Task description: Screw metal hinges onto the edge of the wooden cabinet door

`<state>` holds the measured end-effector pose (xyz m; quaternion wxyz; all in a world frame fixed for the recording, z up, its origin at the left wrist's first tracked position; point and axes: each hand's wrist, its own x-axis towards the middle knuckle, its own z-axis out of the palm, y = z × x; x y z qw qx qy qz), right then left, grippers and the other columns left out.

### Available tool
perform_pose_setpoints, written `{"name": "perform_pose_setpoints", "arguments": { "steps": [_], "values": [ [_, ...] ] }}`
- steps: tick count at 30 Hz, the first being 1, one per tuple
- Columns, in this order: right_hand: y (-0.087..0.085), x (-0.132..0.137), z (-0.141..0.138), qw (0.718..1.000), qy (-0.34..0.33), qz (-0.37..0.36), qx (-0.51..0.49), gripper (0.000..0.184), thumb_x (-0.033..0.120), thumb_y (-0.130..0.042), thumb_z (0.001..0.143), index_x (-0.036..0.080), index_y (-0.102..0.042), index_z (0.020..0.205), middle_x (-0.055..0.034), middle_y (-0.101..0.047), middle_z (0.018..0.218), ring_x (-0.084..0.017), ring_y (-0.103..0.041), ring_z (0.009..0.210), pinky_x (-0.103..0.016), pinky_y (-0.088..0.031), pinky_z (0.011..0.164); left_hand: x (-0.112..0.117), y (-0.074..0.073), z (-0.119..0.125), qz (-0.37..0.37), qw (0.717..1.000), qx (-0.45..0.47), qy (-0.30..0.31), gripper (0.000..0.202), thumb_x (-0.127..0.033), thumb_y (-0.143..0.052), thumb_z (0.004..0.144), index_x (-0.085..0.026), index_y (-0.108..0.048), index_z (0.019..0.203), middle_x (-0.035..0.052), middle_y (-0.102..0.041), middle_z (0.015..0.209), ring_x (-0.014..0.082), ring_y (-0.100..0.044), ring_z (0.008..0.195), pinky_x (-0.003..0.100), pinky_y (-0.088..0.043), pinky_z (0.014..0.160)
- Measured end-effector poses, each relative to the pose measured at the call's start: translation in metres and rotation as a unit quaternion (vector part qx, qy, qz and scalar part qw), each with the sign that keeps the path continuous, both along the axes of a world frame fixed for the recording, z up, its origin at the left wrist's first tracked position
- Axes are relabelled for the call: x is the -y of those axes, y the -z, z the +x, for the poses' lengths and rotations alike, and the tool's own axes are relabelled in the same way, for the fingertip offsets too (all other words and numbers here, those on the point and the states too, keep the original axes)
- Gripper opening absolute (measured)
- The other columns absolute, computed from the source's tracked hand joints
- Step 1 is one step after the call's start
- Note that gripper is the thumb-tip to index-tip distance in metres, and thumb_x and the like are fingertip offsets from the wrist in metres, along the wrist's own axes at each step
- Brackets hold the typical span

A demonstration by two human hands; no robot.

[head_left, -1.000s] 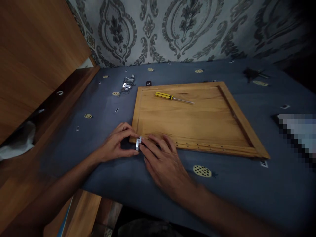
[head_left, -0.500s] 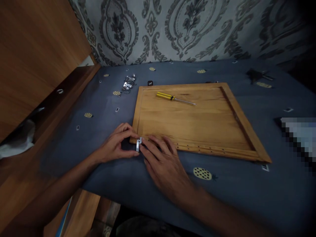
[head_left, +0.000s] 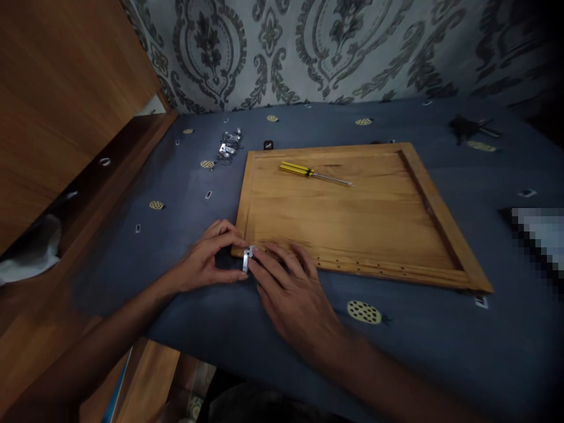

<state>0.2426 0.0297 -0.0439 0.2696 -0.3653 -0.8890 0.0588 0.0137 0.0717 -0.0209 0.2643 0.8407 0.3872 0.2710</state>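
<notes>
Almost nothing at the fingers has just changed, which suggests a moment of steadying and fine alignment in the work in hand, not of carrying. The small metal bracket sits at the near left corner of the wooden panel, upon or against its near rail; exactly how it seats there is too small to tell.

The left hand curves into a wide C, thumb and forefinger well apart, with one tip at each end of the bracket — a light, spanning hold. The right hand lies palm down with its fingers slightly spread, the foremost tips meeting the bracket's right side and the others reaching over the panel's edge. Whether those right fingers grip the piece or merely press it cannot be told.

Against the earlier frames, both hands and the bracket keep nearly the same place and pose. The panel's far right portion and the yellow-handled screwdriver lying on it appear a little further right, but the prints on the blue sheet shift likewise — so a turn of the head seems likelier than a slide of the panel. The loose metal parts remain beyond its left side.
</notes>
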Motion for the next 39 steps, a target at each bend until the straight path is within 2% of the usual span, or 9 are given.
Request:
{"name": "perform_pose_setpoints", "arguments": {
  "steps": [10,15,17,28,32,36,39],
  "values": [
    [-0.0019,-0.0013,-0.0010,0.999,0.008,0.020,0.024,0.034,0.013,-0.049,0.099,0.019,-0.065,0.128,-0.0078,-0.068,0.135,-0.029,-0.054,0.129,-0.060,-0.028,0.115,0.0014,-0.0010,-0.0005,-0.007,1.000,-0.010,-0.001,0.042,-0.049,-0.074,0.085,-0.022,-0.063,0.116,0.0050,-0.057,0.103,0.0201,-0.055,0.099,0.034,-0.046,0.087],
    [-0.0026,-0.0019,-0.0017,0.999,0.010,0.030,0.027,0.031,0.014,-0.049,0.100,0.017,-0.066,0.126,-0.0084,-0.068,0.136,-0.029,-0.054,0.128,-0.059,-0.026,0.115,0.0014,-0.0025,-0.0046,-0.011,1.000,0.026,-0.010,0.061,-0.055,-0.076,0.082,-0.023,-0.054,0.128,0.0058,-0.057,0.106,0.0206,-0.056,0.099,0.035,-0.049,0.088],
    [-0.0032,-0.0019,-0.0020,0.999,0.010,0.029,0.028,0.031,0.014,-0.048,0.100,0.016,-0.065,0.127,-0.0084,-0.068,0.136,-0.029,-0.054,0.128,-0.059,-0.026,0.115,0.0012,-0.0027,-0.0059,-0.015,0.999,0.031,-0.017,0.062,-0.054,-0.076,0.082,-0.022,-0.052,0.129,0.0060,-0.057,0.107,0.0202,-0.056,0.099,0.034,-0.050,0.088],
    [-0.0041,-0.0020,-0.0022,0.999,0.008,0.026,0.034,0.032,0.013,-0.045,0.101,0.016,-0.065,0.127,-0.0083,-0.068,0.135,-0.029,-0.054,0.129,-0.059,-0.029,0.113,0.0042,-0.0013,-0.0027,-0.003,1.000,-0.006,-0.004,0.049,-0.050,-0.075,0.084,-0.023,-0.061,0.121,0.0064,-0.055,0.110,0.0204,-0.055,0.105,0.034,-0.049,0.092],
    [-0.0030,-0.0018,-0.0014,0.999,0.006,0.019,0.034,0.034,0.013,-0.044,0.102,0.016,-0.064,0.128,-0.0082,-0.067,0.136,-0.029,-0.053,0.129,-0.060,-0.029,0.114,0.0031,-0.0014,-0.0032,-0.010,1.000,0.008,-0.012,0.051,-0.054,-0.076,0.082,-0.022,-0.062,0.120,0.0069,-0.057,0.109,0.0214,-0.056,0.104,0.035,-0.050,0.092],
    [-0.0005,-0.0019,-0.0007,0.999,0.010,0.030,0.026,0.033,0.015,-0.045,0.102,0.018,-0.065,0.128,-0.0072,-0.068,0.135,-0.028,-0.055,0.128,-0.059,-0.029,0.115,0.0020,-0.0006,-0.0037,-0.024,0.998,0.046,-0.047,0.041,-0.051,-0.069,0.089,-0.020,-0.064,0.115,0.0073,-0.061,0.104,0.0204,-0.060,0.100,0.035,-0.052,0.088],
    [0.0015,-0.0024,-0.0008,0.999,0.014,0.037,0.025,0.031,0.019,-0.050,0.101,0.020,-0.066,0.127,-0.0074,-0.069,0.134,-0.027,-0.056,0.127,-0.056,-0.030,0.116,-0.0011,0.0039,-0.0048,-0.030,0.992,0.055,-0.105,0.028,-0.043,-0.063,0.094,-0.018,-0.067,0.108,0.0067,-0.064,0.099,0.0175,-0.062,0.092,0.032,-0.052,0.083]
  ]
}}
